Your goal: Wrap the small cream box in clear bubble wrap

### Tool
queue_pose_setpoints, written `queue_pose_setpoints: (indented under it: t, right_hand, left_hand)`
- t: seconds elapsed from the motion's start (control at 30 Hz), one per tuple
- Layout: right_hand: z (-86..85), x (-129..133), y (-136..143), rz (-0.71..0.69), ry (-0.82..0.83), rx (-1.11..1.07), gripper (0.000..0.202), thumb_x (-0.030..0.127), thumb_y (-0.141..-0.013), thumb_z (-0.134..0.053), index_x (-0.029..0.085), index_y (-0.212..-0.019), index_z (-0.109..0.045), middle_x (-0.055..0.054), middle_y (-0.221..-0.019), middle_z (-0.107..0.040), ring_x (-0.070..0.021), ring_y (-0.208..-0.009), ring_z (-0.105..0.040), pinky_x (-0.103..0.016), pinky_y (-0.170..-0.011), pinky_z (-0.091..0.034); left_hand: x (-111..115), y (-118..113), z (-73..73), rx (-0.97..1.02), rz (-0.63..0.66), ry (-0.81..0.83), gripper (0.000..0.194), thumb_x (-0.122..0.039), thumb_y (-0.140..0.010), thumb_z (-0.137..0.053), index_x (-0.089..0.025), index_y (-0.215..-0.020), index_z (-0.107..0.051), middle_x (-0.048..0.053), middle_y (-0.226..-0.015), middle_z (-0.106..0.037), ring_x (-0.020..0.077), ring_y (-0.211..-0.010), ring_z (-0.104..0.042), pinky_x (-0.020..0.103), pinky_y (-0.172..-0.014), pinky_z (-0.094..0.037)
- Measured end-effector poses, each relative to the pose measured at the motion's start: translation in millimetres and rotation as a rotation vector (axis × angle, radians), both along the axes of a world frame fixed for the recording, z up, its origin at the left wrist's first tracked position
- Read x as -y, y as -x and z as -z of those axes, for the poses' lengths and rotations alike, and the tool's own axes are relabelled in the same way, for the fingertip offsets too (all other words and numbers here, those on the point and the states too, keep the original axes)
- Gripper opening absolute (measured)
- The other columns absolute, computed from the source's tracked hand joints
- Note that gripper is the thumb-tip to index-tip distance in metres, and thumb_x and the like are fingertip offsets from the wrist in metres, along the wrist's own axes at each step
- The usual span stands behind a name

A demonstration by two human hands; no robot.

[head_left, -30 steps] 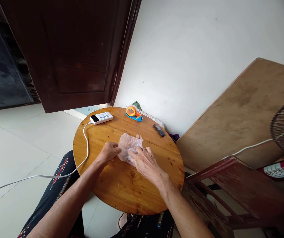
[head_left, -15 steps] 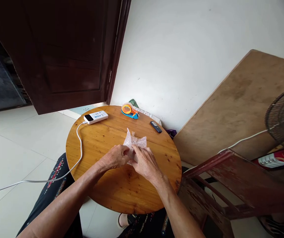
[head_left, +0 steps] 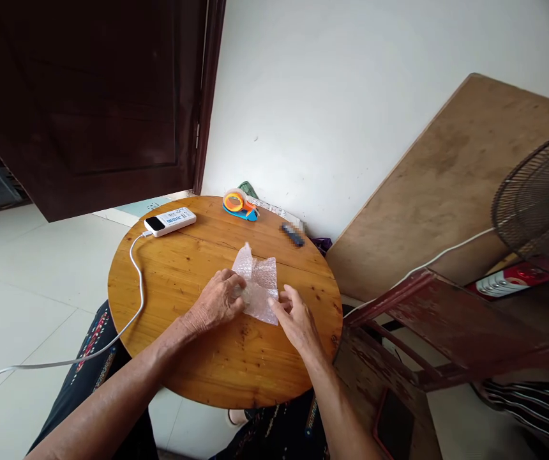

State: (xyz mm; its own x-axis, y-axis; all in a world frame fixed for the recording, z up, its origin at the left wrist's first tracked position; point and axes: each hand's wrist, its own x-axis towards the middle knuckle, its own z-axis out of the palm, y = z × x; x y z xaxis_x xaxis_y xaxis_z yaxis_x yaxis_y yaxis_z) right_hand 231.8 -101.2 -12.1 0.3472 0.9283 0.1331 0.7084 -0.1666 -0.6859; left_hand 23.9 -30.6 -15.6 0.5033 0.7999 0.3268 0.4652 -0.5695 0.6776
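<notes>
A piece of clear bubble wrap (head_left: 262, 297) lies partly folded on the round wooden table (head_left: 236, 370), its far corners sticking up. My left hand (head_left: 218, 299) has its fingers curled onto the wrap's left edge, gripping it; the fingertips are partly hidden. On the other side, my right hand (head_left: 297, 318) is open, thumb and fingers apart, with the thumb tip at the wrap's right edge. Whether anything lies inside the folds I cannot tell.
Toward the back stand an orange and blue tape dispenser (head_left: 240, 204) and a small dark device (head_left: 292, 235), blurred. A white power bank (head_left: 171, 222) with a white cable (head_left: 143, 287) is at the left. A wooden chair (head_left: 399, 306) and a fan (head_left: 537, 198) are at the right.
My right hand has let go of the wrap and moved right, its fingers spreading. The bubble wrap now lies flatter and more exposed. The view has shifted slightly to the right.
</notes>
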Motion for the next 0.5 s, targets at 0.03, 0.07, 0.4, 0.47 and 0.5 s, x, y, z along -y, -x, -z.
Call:
queue_pose_setpoints:
  t: [0.03, 0.07, 0.4, 0.47, 0.5]
  right_hand:
    - [1.4, -1.9, 0.2, 0.007, 0.040, -0.032, 0.068, 0.053, -0.080, -0.057, 0.012, -0.134, -0.049, -0.011, -0.105, -0.070, -0.0237, -0.085, -0.066, -0.037, -0.078, -0.051]
    - [2.0, -4.5, 1.3, 0.011, 0.067, -0.054, 0.072, 0.054, -0.080, -0.057, 0.011, -0.137, -0.046, -0.010, -0.099, -0.071, -0.0237, -0.084, -0.066, -0.036, -0.077, -0.050]
    - [13.2, -26.2, 16.5, 0.063, 0.053, -0.123, 0.080, 0.044, -0.070, -0.069, 0.016, -0.140, -0.043, -0.001, -0.083, -0.069, -0.0214, -0.078, -0.066, -0.029, -0.068, -0.046]
    - [16.6, -26.8, 17.7, 0.037, 0.022, -0.160, 0.077, 0.038, -0.070, -0.067, 0.014, -0.140, -0.043, 0.003, -0.071, -0.064, -0.0189, -0.068, -0.062, -0.028, -0.063, -0.045]
    - [17.5, -27.1, 18.4, 0.026, -0.004, -0.178, 0.075, 0.035, -0.071, -0.065, 0.014, -0.140, -0.043, 0.004, -0.068, -0.062, -0.0178, -0.064, -0.060, -0.027, -0.061, -0.044]
  left_hand:
    - [-0.8, -0.6, 3.9, 0.018, 0.006, 0.018, 0.030, -0.017, -0.073, -0.055, -0.018, -0.101, -0.064, 0.009, -0.107, -0.059, 0.0246, -0.102, -0.056, 0.040, -0.095, -0.048]
    - [-1.1, -1.1, 6.5, 0.029, 0.012, 0.030, 0.030, -0.017, -0.073, -0.054, -0.018, -0.102, -0.064, 0.008, -0.106, -0.059, 0.0245, -0.101, -0.056, 0.040, -0.095, -0.048]
    - [8.8, -4.4, 0.6, -0.016, -0.018, 0.032, 0.032, -0.016, -0.074, -0.053, -0.017, -0.104, -0.063, 0.010, -0.104, -0.059, 0.0253, -0.099, -0.056, 0.038, -0.089, -0.049]
    - [9.1, -5.1, 2.0, -0.031, -0.029, -0.011, 0.030, -0.016, -0.075, -0.053, -0.017, -0.103, -0.063, 0.010, -0.105, -0.059, 0.0258, -0.099, -0.055, 0.039, -0.091, -0.048]
    - [8.9, -5.1, 3.0, -0.036, -0.030, -0.040, 0.030, -0.017, -0.075, -0.054, -0.017, -0.103, -0.064, 0.010, -0.107, -0.060, 0.0261, -0.099, -0.055, 0.040, -0.092, -0.048]
